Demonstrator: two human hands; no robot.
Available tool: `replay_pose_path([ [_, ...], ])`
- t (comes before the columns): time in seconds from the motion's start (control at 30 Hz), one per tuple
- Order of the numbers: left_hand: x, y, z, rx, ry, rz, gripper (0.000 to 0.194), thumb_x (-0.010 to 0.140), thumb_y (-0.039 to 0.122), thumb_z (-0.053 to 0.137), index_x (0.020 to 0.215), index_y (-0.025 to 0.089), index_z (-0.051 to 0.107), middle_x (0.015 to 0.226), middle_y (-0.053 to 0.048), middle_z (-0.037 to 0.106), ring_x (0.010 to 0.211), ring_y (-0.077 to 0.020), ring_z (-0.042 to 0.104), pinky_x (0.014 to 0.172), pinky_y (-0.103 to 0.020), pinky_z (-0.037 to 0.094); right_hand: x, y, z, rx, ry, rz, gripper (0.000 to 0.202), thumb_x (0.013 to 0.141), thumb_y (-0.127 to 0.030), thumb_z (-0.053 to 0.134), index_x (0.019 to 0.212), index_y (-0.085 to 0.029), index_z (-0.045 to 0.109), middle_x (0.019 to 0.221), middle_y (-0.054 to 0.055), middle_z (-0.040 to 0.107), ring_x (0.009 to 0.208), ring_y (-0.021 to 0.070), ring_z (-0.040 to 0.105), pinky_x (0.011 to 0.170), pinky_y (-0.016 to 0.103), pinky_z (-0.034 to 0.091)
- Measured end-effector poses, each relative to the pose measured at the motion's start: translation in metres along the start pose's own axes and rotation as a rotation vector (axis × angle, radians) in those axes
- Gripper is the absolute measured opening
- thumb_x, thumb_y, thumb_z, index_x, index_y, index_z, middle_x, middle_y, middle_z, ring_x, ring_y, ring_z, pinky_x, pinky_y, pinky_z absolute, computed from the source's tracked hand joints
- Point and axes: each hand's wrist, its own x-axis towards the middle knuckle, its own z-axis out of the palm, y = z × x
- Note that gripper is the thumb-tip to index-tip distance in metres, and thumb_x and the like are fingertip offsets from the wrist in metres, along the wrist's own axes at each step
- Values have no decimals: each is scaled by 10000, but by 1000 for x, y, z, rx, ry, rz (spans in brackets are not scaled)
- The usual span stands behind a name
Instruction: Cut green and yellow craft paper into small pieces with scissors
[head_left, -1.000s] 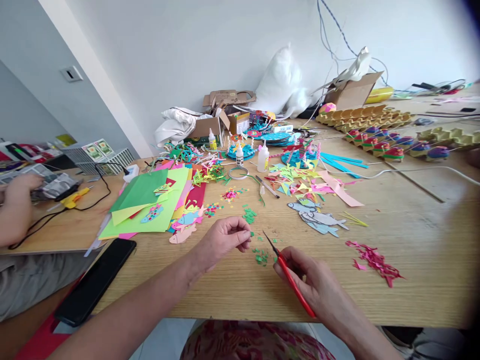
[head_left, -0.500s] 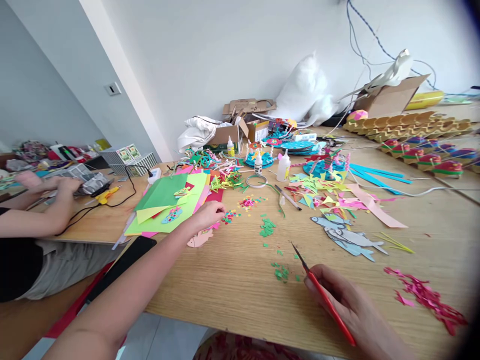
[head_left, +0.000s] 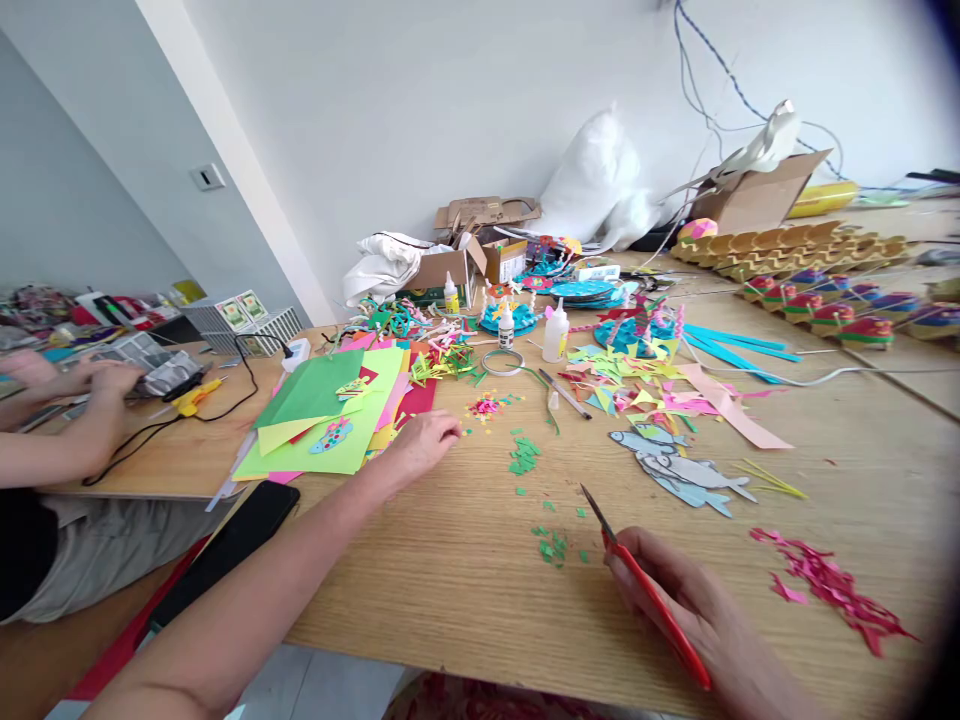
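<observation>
My right hand (head_left: 667,590) is closed around the red handles of scissors (head_left: 651,590), whose dark blades point up and left over the table. Near the middle, my left hand (head_left: 429,437) rests low over the wood with its fingers curled together; whatever they hold, if anything, is hidden. Just beyond its fingertips lie small pink and yellow paper dots (head_left: 486,405). Green paper scraps (head_left: 523,454) form a pile between my hands, and more green bits (head_left: 553,547) lie left of the blades. A decorated blue paper fish (head_left: 331,436) sits on coloured sheets (head_left: 311,390) behind my left forearm.
Grey-blue paper fish (head_left: 690,470) and red-pink scraps (head_left: 832,580) lie at the right. Glue bottles (head_left: 556,334) stand farther back beside a metal ring (head_left: 503,363). A black phone (head_left: 225,550) lies at the left edge. Another person's hands (head_left: 112,380) work at the far left.
My left hand has shifted slightly right and nearer, and now covers the spot of the pink paper fish and blue-green dots. The view has turned a little; my right hand still holds the scissors.
</observation>
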Motion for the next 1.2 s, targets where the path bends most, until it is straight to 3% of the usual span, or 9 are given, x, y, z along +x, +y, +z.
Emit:
replay_pose_path([
  [0.13, -3, 29, 11, -4, -49, 147, 187, 796, 149, 421, 782, 189, 603, 782, -29, 590, 757, -152, 528, 685, -247, 380, 1, -2, 0, 43, -1, 31, 337, 791, -490, 415, 608, -207, 408, 510, -56, 358, 467, 99, 354, 419, 204, 291],
  [0.23, 1, 40, 22, 11, -61, 203, 171, 804, 161, 419, 824, 183, 586, 814, -42, 588, 777, -167, 530, 695, -262, 384, 1, -3, 0, 64, -10, 32, 322, 807, -467, 397, 620, -204, 398, 523, -58, 350, 480, 97, 341, 430, 205, 282],
  [0.47, 14, 45, 32, 85, -127, 311, 109, 769, 197, 494, 852, 173, 561, 864, -49, 568, 809, -186, 528, 704, -273, 396, 1, -4, -2, 115, -22, 54, 298, 825, -428, 389, 635, -199, 396, 531, -66, 341, 492, 93, 335, 450, 209, 265],
  [0.73, 20, 47, 35, 186, -152, 378, 103, 800, 149, 436, 815, 156, 538, 852, -54, 562, 819, -183, 525, 712, -276, 413, 2, -2, -3, 159, -58, 87, 313, 821, -442, 383, 624, -199, 387, 536, -63, 324, 487, 88, 305, 428, 202, 242],
  [0.93, 19, 49, 37, 233, -136, 380, 151, 831, 144, 388, 795, 151, 534, 847, -48, 566, 844, -171, 518, 751, -267, 412, 2, 2, -4, 155, -79, 86, 323, 806, -469, 391, 636, -195, 405, 554, -53, 333, 504, 93, 315, 432, 196, 255],
  [1.2, 20, 47, 32, 15, -141, 256, 65, 789, 140, 472, 799, 163, 533, 812, -13, 566, 758, -133, 524, 687, -229, 405, 1, -5, -6, 141, -74, 80, 351, 786, -503, 395, 617, -195, 413, 559, -42, 363, 520, 105, 347, 456, 200, 292],
])
